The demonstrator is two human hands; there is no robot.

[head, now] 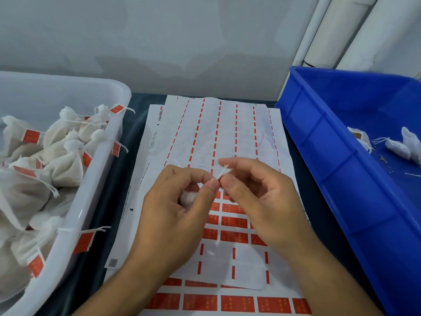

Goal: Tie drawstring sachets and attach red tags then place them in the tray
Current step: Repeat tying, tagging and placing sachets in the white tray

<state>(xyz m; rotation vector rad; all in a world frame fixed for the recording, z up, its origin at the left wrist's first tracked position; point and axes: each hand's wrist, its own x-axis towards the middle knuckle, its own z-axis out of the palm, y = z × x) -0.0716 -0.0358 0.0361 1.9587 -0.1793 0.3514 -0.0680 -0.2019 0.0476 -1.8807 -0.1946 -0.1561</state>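
My left hand [175, 201] curls round a small white sachet [188, 198], mostly hidden in the palm. Its thumb and forefinger meet my right hand [257, 201] at a red tag [220, 177], which both hands pinch around the white drawstring [224, 170]; the string ends stick up above the fingers. Both hands hover over sheets of red tag stickers [234, 236]. A white tray [100, 179] on the left holds several tied sachets with red tags [61, 163].
A blue bin [330, 142] on the right holds a few untagged white sachets [401, 147]. Peeled sticker sheets [218, 131] cover the dark tabletop between tray and bin. A grey wall and white pipes stand behind.
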